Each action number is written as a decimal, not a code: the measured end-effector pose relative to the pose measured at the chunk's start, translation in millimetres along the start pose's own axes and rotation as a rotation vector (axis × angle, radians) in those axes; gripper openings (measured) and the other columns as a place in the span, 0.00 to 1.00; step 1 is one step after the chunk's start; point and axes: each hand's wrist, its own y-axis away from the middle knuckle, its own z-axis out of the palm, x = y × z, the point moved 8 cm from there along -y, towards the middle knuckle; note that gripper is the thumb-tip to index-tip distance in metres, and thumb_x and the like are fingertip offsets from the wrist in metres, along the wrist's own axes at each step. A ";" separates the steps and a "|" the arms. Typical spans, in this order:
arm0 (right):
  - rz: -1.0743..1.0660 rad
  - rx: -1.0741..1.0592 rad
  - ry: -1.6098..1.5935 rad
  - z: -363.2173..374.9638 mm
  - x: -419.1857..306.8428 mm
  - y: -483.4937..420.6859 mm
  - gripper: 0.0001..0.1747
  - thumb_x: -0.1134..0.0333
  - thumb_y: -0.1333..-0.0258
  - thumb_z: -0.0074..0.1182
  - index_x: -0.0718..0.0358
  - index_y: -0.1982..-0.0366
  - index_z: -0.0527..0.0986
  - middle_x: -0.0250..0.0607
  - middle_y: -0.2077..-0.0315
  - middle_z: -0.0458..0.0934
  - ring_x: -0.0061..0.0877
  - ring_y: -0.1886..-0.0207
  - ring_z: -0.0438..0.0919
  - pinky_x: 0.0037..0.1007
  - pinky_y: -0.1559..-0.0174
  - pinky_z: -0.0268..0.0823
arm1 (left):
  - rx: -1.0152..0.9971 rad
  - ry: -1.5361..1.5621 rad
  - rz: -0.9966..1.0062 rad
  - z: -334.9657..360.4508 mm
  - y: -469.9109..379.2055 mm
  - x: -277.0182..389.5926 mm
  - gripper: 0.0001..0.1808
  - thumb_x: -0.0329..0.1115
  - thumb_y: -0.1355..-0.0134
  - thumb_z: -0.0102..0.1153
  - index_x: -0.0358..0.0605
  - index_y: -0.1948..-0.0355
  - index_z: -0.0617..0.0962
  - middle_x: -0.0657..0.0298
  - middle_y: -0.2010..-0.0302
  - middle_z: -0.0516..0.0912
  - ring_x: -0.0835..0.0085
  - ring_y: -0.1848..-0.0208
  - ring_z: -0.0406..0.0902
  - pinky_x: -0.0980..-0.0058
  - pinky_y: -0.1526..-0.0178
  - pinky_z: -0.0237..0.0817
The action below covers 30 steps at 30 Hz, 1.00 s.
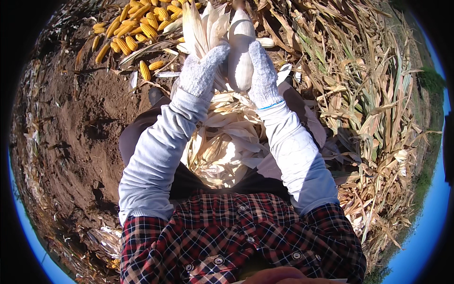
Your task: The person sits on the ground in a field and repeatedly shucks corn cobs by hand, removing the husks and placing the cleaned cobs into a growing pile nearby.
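Note:
My left hand [203, 72], in a fuzzy white glove, grips a spread bunch of pale, dry husk leaves [197, 33]. Whether an ear sits inside that bunch is hidden. Beside it, a whitish ear of corn in its husk [241, 53] points away from me. My right hand [264, 80], gloved the same way, holds this ear along its right side, thumb on top. Both hands are close together above a heap of loose husks [227, 142] between my legs.
Bare yellow corn cobs [142, 23] lie piled at the far left, with two loose cobs [144, 70] nearer. Dry corn stalks [354, 88] form a thick bank on the right. Brown soil [85, 117] with scattered husk bits spreads at the left.

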 end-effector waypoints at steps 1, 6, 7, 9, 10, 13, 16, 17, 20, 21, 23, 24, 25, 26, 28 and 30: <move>-0.028 0.140 0.160 -10.2 -1.9 0.4 0.31 0.51 0.30 0.58 0.62 0.36 0.70 0.40 0.50 0.81 0.28 0.50 0.82 0.31 0.45 0.76 | -0.043 -0.299 0.024 0.3 2.0 4.2 0.22 0.34 0.32 0.66 0.37 0.40 0.78 0.61 0.53 0.85 0.71 0.56 0.84 0.75 0.52 0.76; -0.175 0.001 0.346 8.1 -11.4 0.6 0.47 0.51 0.48 0.76 0.68 0.35 0.66 0.43 0.48 0.80 0.26 0.46 0.79 0.29 0.42 0.73 | -0.001 -0.059 -0.139 -3.0 10.1 -9.3 0.17 0.34 0.31 0.64 0.34 0.46 0.81 0.61 0.56 0.87 0.72 0.56 0.84 0.75 0.54 0.76; -0.175 0.014 0.450 8.2 -13.1 1.3 0.49 0.51 0.51 0.77 0.68 0.35 0.66 0.44 0.47 0.79 0.27 0.45 0.79 0.30 0.42 0.73 | 0.003 -0.011 -0.134 -2.2 10.1 -10.5 0.16 0.34 0.31 0.64 0.35 0.47 0.81 0.61 0.57 0.87 0.72 0.57 0.84 0.75 0.55 0.76; -0.229 0.033 0.611 10.0 -21.1 2.9 0.53 0.49 0.55 0.80 0.68 0.34 0.65 0.46 0.47 0.79 0.29 0.44 0.79 0.31 0.42 0.74 | 0.057 0.046 -0.140 -5.3 9.9 -13.5 0.15 0.35 0.31 0.63 0.36 0.48 0.81 0.61 0.61 0.87 0.72 0.63 0.84 0.77 0.62 0.76; -0.225 -0.002 0.597 12.9 -21.4 3.4 0.42 0.62 0.48 0.76 0.65 0.36 0.68 0.38 0.47 0.79 0.24 0.46 0.79 0.27 0.43 0.73 | 0.063 0.034 -0.090 -5.5 9.1 -10.5 0.15 0.36 0.31 0.63 0.36 0.49 0.82 0.61 0.63 0.87 0.73 0.68 0.84 0.78 0.69 0.76; -0.167 -0.022 0.537 14.0 -17.8 3.2 0.42 0.62 0.49 0.77 0.64 0.36 0.68 0.38 0.48 0.79 0.24 0.45 0.78 0.27 0.42 0.72 | 0.189 -0.122 -0.118 -16.8 12.6 -11.3 0.15 0.35 0.32 0.63 0.35 0.51 0.82 0.61 0.64 0.87 0.73 0.67 0.85 0.78 0.68 0.76; -0.185 -0.037 0.521 13.9 -16.6 5.0 0.42 0.62 0.49 0.77 0.63 0.36 0.69 0.37 0.49 0.79 0.24 0.46 0.79 0.27 0.44 0.73 | 0.191 -0.299 -0.135 -18.9 15.8 -6.6 0.17 0.39 0.33 0.63 0.36 0.50 0.81 0.59 0.70 0.86 0.72 0.74 0.83 0.77 0.74 0.73; -0.196 -0.032 0.527 12.7 -16.7 5.5 0.42 0.62 0.49 0.77 0.62 0.36 0.69 0.37 0.49 0.79 0.24 0.47 0.79 0.27 0.45 0.74 | 0.193 -0.344 -0.127 -18.8 16.1 -4.5 0.19 0.41 0.32 0.63 0.37 0.50 0.81 0.59 0.72 0.85 0.71 0.78 0.82 0.77 0.78 0.71; -0.238 -0.098 0.441 14.1 -17.6 6.7 0.41 0.62 0.49 0.77 0.62 0.36 0.69 0.37 0.49 0.79 0.23 0.47 0.79 0.27 0.45 0.74 | 0.185 -0.414 -0.014 -13.9 14.5 5.7 0.16 0.37 0.35 0.64 0.34 0.53 0.84 0.60 0.66 0.87 0.74 0.67 0.84 0.76 0.65 0.74; -0.191 -0.048 0.487 8.9 -14.6 5.6 0.41 0.63 0.48 0.77 0.62 0.36 0.69 0.36 0.48 0.79 0.23 0.47 0.79 0.27 0.44 0.73 | 0.213 -0.492 -0.009 -14.5 14.2 6.6 0.16 0.37 0.35 0.63 0.34 0.52 0.84 0.60 0.66 0.87 0.74 0.67 0.83 0.75 0.65 0.74; -0.151 -0.003 0.559 4.3 -11.9 4.7 0.41 0.64 0.48 0.76 0.62 0.35 0.69 0.36 0.47 0.79 0.23 0.45 0.78 0.27 0.43 0.73 | 0.180 -0.382 0.003 -10.9 11.5 4.8 0.18 0.35 0.35 0.63 0.34 0.47 0.82 0.60 0.61 0.86 0.73 0.63 0.82 0.74 0.61 0.74; -0.143 -0.019 0.446 4.9 -11.0 4.8 0.40 0.63 0.46 0.75 0.62 0.34 0.68 0.37 0.46 0.79 0.24 0.44 0.78 0.27 0.42 0.72 | 0.193 -0.275 -0.025 -12.1 10.4 1.3 0.19 0.35 0.35 0.62 0.34 0.46 0.81 0.60 0.59 0.86 0.73 0.61 0.82 0.74 0.60 0.74; -0.134 -0.035 0.332 5.9 -10.0 4.9 0.40 0.61 0.44 0.73 0.62 0.34 0.68 0.38 0.45 0.78 0.24 0.43 0.78 0.28 0.41 0.72 | 0.212 -0.169 -0.051 -13.8 9.8 -2.0 0.20 0.35 0.34 0.62 0.34 0.45 0.81 0.60 0.57 0.86 0.73 0.60 0.82 0.74 0.59 0.74; -0.112 -0.035 0.230 5.4 -8.5 5.4 0.39 0.60 0.42 0.72 0.62 0.33 0.68 0.38 0.44 0.78 0.25 0.42 0.77 0.28 0.40 0.71 | 0.198 -0.159 -0.033 -12.9 9.1 -1.2 0.20 0.34 0.34 0.62 0.34 0.44 0.81 0.60 0.57 0.86 0.73 0.60 0.82 0.74 0.58 0.74; -0.064 -0.042 -0.039 5.4 -4.6 5.8 0.41 0.51 0.41 0.70 0.63 0.34 0.67 0.37 0.48 0.79 0.24 0.48 0.79 0.27 0.45 0.74 | 0.181 -0.141 0.004 -12.1 8.8 1.2 0.20 0.34 0.34 0.62 0.34 0.44 0.80 0.61 0.56 0.86 0.73 0.59 0.82 0.74 0.57 0.73; -0.003 -0.099 -0.225 9.7 0.1 5.4 0.38 0.47 0.37 0.66 0.63 0.35 0.69 0.36 0.51 0.79 0.22 0.51 0.80 0.25 0.47 0.74 | 0.173 -0.194 0.039 -11.5 10.0 5.1 0.20 0.34 0.34 0.62 0.34 0.44 0.80 0.61 0.56 0.86 0.73 0.59 0.81 0.74 0.56 0.73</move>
